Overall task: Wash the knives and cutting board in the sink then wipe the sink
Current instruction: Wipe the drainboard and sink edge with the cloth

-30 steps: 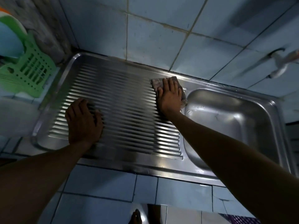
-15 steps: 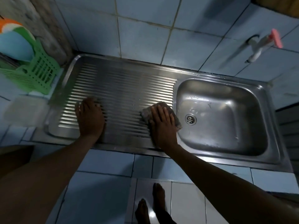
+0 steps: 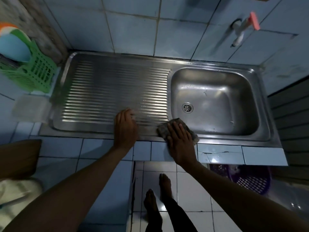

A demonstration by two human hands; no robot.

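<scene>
Now the right hand (image 3: 179, 139) presses flat on the cloth (image 3: 177, 129) at lower centre; left hand (image 3: 125, 127), seemingly relaxed, braces the sink (image 3: 209, 141); best sweep its rim evenly.

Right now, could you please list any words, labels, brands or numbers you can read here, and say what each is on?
None: no readable text shows anywhere.
Sink: bare steel, no brand mark visible.
Cloth: no label.
Green rack, tap, purple basket: no print visible.
</scene>
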